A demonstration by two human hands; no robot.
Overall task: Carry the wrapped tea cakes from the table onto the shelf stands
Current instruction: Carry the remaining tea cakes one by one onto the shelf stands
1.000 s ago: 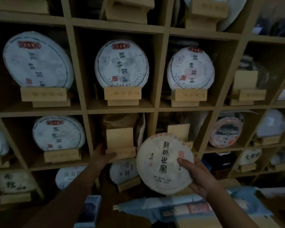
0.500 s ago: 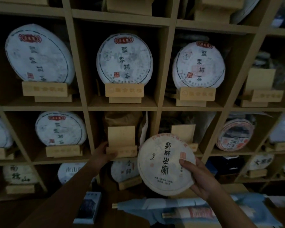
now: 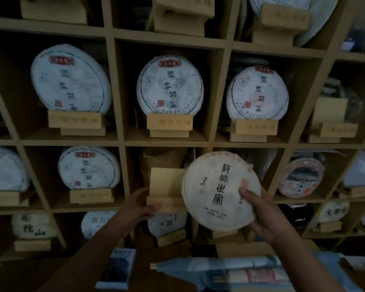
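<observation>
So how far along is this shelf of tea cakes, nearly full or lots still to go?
Mostly filled: wrapped cakes already stand on stands, such as the upper middle cake. In hand: the right hand holds a tea cake, while the left hand grips the empty stand in the middle cubby. Left: seating that cake, plus another bare stand at upper right. The table is hardly in view.

We see a dim, underexposed scene with a cool grey-blue cast. The pale paper of the held tea cake (image 3: 218, 191) is the brightest surface, while the shelf (image 3: 167, 143) compartments sink into deep shadow behind their contents. Wide-angle distortion bows the shelf uprights outward toward the edges. Fine print is soft, and the bottom corners are murky.
</observation>
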